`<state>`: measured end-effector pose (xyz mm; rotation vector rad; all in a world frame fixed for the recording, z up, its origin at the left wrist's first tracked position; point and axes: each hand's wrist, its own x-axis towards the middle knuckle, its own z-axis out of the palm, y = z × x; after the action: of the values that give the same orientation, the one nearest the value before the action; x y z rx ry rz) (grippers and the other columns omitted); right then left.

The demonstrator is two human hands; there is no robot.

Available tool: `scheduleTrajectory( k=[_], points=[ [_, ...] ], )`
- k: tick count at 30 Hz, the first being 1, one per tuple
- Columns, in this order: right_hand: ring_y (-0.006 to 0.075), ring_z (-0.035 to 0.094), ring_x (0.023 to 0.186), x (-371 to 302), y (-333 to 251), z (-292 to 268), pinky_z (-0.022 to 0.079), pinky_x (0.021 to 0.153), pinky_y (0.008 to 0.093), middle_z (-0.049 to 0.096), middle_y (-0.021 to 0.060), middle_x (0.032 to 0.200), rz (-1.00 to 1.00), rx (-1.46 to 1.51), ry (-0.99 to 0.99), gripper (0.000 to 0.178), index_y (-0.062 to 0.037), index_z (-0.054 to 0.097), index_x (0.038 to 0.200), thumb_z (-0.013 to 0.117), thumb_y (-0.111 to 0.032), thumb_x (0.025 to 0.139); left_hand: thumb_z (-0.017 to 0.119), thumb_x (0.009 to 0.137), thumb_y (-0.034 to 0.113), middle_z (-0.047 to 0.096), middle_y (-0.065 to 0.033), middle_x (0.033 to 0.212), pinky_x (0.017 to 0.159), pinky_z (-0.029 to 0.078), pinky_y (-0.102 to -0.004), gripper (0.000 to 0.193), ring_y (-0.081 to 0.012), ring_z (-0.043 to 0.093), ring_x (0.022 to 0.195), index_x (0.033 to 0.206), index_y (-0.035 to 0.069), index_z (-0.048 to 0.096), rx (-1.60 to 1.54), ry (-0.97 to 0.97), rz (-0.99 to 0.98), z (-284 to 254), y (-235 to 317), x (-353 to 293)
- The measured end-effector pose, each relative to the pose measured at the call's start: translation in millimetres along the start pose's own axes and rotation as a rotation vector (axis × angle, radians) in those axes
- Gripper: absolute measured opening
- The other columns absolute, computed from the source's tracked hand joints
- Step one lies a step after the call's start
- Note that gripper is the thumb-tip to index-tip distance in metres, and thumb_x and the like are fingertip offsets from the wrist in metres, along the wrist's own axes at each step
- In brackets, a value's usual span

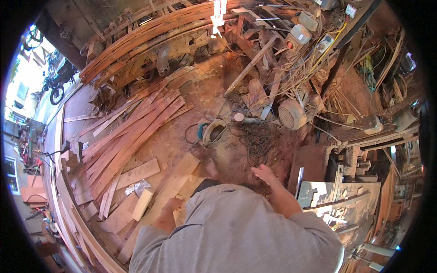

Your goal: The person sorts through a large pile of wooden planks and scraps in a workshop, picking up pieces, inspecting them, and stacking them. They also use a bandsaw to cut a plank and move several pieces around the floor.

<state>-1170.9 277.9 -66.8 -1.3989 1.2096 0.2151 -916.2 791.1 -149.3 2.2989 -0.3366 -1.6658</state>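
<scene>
My right hand (265, 174) hangs in front of me with its fingers stretched and apart, and I see nothing held in it. It is nearest to a dark tangle of cord (256, 142) on the dusty floor. Lower and to the left is my left hand (173, 204), fingers loosely extended, over or beside a wide pale plank (183, 175). Whether it touches the plank is unclear. Beyond my bare foot (210, 168) lies a teal power tool (200, 131) next to a round, beige-rimmed piece (214, 132).
Long reddish boards (136, 132) lie fanned out on the left. Near them are a short wood block (143, 204) and a crumpled clear plastic bag (137, 187). An electric motor (292, 114) and loose cables stand at right, above a metal-topped workbench (359, 200). Stacked timber (154, 34) lines the back.
</scene>
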Motion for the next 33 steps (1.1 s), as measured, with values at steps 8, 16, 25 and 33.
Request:
scheduleTrajectory(
  k=[8,16,25,33],
  points=[
    [0.0287,0.069,0.097,36.8,165.2,-47.5,0.055,0.078,0.0451,0.073,0.0182,0.100,0.405,-0.139,0.240,0.035,-0.0040,0.072,0.105,0.070,-0.035,0.089,0.073,0.091,0.028,0.070,-0.0024,0.094,0.060,0.045,-0.0275,0.039,-0.0117,0.060,0.070,0.122,0.006,0.066,-0.866,0.390,-0.015,-123.9,65.5,34.8],
    [0.0322,0.070,0.085,118.5,-47.1,-6.5,0.053,0.071,0.0466,0.069,0.0297,0.092,-0.025,-0.606,0.122,0.060,0.0128,0.061,0.109,0.070,-0.043,0.088,0.074,0.091,0.032,0.070,-0.0035,0.096,0.056,0.046,-0.0257,0.041,-0.0121,0.064,0.070,0.122,0.005,0.065,-1.047,0.275,-0.015,-140.0,69.6,58.7],
    [0.0116,0.058,0.068,255.7,-275.1,3.7,0.046,0.055,0.0279,0.062,0.0031,0.081,-0.067,-0.030,0.078,0.031,-0.0051,0.058,0.094,0.073,-0.032,0.091,0.070,0.094,0.030,0.068,-0.0063,0.107,0.068,0.053,-0.0351,0.042,-0.0196,0.066,0.088,0.128,0.007,0.061,-0.659,0.044,-0.406,-119.4,118.8,43.9],
    [0.0137,0.067,0.076,457.5,-474.2,-42.9,0.054,0.066,0.0294,0.069,0.0006,0.088,-0.096,0.598,0.229,0.034,-0.0123,0.060,0.093,0.069,-0.045,0.094,0.069,0.094,0.030,0.067,-0.0072,0.112,0.074,0.053,-0.0365,0.044,-0.0211,0.065,0.093,0.130,0.006,0.060,-0.671,0.239,-0.185,-350.3,315.2,249.7]
  ],
)
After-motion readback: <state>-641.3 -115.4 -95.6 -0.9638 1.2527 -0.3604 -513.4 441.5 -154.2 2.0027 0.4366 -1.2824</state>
